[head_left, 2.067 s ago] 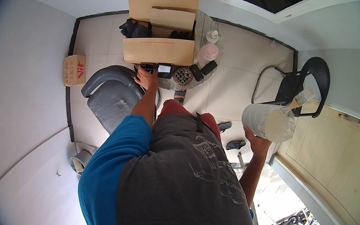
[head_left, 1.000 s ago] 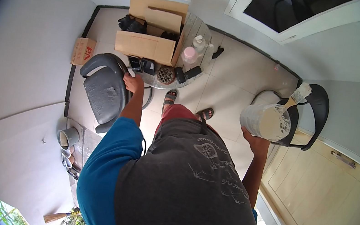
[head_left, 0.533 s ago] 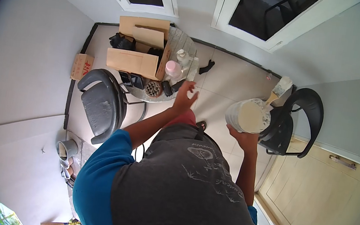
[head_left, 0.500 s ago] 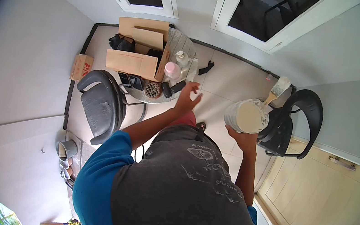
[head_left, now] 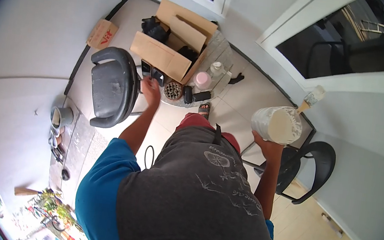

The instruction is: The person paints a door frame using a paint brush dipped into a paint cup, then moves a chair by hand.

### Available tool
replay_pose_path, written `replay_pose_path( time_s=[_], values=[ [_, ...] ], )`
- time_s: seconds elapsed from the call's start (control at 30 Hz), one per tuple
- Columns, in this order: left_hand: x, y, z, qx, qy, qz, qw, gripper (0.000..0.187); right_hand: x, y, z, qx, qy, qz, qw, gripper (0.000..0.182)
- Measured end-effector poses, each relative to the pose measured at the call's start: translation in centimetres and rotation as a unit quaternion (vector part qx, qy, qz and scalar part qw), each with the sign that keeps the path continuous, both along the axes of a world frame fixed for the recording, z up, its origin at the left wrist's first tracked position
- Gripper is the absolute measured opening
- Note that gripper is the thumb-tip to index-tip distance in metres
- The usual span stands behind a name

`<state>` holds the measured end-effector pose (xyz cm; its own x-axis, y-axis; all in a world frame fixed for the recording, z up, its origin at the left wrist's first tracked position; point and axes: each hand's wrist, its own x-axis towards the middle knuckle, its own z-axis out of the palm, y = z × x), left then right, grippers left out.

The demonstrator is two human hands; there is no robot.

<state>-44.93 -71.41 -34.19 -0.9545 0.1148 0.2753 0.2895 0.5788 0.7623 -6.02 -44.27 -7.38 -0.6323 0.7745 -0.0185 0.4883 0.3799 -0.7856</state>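
Note:
My right hand (head_left: 269,149) is wrapped round the lower side of a whitish tub (head_left: 277,124) of pale paste. A brush (head_left: 310,98) with white-crusted bristles rests at the tub's rim, pointing outward. My left hand (head_left: 150,92) hangs between the black chair and the small table, close to dark phone-like items (head_left: 158,76) at the table's edge; its fingers are partly hidden, so whether it holds anything is unclear. On the table (head_left: 221,50) stand an open cardboard box (head_left: 161,57), a pink-lidded jar (head_left: 202,80), a pump bottle (head_left: 217,68) and a round holed object (head_left: 173,90).
A black armchair (head_left: 111,86) is at the left, another (head_left: 320,170) at the right. A small carton (head_left: 102,33) lies by the left wall. A grey bucket (head_left: 62,117) stands near the lower left. White-framed windows are ahead.
The view has turned and shifted. My left hand has moved left and down, from beside the table's right part to near the left chair. My right hand still holds the tub.

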Motion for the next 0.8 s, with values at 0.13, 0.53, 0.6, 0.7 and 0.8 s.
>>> replay_pose_path(
  time_s=[0.13,0.53,0.6,0.7,0.8],
  values=[
    [-6.9,-4.0,-2.0,-0.183,0.047,0.051,0.981,0.072,-2.2,1.8,0.6,-0.047,-0.018,0.001,0.999,0.081],
    [-13.0,-1.6,-7.1,-0.227,-0.107,0.001,0.968,0.099,-4.5,4.7,2.0,-0.026,-0.088,0.038,0.995,0.080],
    [-13.3,-1.7,-7.5,-0.214,-0.099,-0.026,0.971,0.097,-4.5,4.9,2.1,-0.011,-0.097,0.040,0.994,0.080],
    [-13.4,-1.3,-6.1,-0.215,-0.114,-0.029,0.969,0.095,-5.0,5.2,2.1,0.003,-0.081,0.041,0.996,0.079],
    [-13.3,-1.7,-7.0,-0.219,-0.099,-0.038,0.970,0.093,-4.9,5.3,1.8,-0.007,-0.074,0.031,0.997,0.079]
  ],
)
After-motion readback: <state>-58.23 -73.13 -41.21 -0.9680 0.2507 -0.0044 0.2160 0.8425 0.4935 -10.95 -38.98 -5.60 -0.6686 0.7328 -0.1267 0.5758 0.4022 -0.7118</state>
